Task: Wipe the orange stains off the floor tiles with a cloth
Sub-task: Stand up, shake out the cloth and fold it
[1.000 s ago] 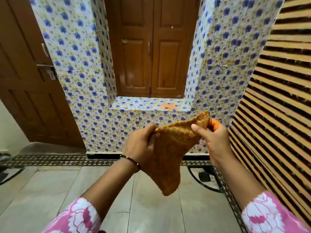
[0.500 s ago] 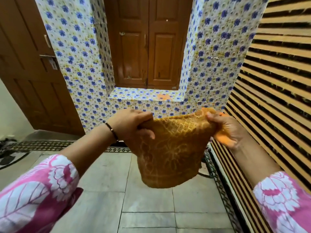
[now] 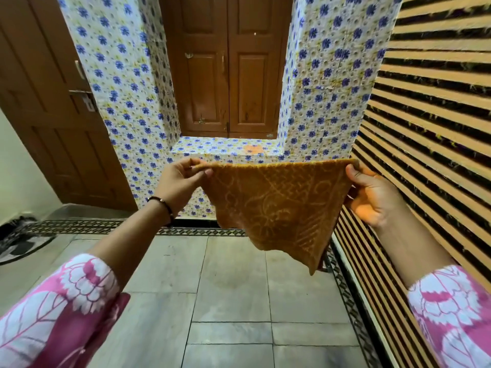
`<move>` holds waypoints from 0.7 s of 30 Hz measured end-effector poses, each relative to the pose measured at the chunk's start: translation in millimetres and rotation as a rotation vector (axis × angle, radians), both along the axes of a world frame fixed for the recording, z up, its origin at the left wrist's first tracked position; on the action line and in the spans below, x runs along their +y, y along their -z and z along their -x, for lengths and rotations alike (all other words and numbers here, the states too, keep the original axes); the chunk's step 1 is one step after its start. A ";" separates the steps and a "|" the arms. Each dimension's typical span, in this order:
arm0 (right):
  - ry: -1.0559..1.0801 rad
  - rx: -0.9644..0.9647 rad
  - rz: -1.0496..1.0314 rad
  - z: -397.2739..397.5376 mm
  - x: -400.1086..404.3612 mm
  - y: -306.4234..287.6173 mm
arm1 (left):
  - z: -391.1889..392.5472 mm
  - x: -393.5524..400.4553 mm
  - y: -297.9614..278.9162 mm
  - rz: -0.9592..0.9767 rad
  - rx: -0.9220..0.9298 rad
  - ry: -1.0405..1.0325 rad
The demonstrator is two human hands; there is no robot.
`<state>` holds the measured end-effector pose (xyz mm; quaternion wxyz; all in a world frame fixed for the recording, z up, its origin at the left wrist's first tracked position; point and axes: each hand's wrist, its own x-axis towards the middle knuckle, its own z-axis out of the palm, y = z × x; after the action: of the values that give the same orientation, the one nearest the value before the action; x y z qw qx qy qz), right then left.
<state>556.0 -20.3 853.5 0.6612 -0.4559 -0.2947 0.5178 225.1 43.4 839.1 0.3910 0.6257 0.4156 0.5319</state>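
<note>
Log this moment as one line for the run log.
phase: cloth spread in air | left hand: pinches corner | right hand: grips corner | orange stain: on ledge, unwiped

Mustard-orange cloth (image 3: 276, 200) with a paler swirling motif; white wall tiles (image 3: 119, 75) with blue flowers; an orange stain (image 3: 253, 149) on the sill; pink-and-white floral sleeves (image 3: 66, 309); grey floor tiles (image 3: 231, 288).

- Home interior, looks like an entry or passage area.
- Brown panelled wooden door (image 3: 47, 123) at left with a metal handle.
- Recessed niche with wooden double shutters (image 3: 228, 73), closed, above a tiled ledge (image 3: 212, 148).
- Walls around the niche clad in blue-flower tiles (image 3: 329, 83).
- Grey stone floor tiles (image 3: 231, 285) with a dark patterned border strip (image 3: 87, 226).
- Right wall covered in horizontal wooden slats (image 3: 435, 107).
</note>
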 end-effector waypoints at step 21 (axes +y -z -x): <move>0.094 -0.077 0.087 116.2 18.5 8.5 | -99.5 -10.5 0.8 0.362 -0.233 0.041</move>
<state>439.8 -1.8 845.1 0.6525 -0.5172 -0.2752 0.4806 324.5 32.9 838.3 0.5530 0.4878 0.4438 0.5092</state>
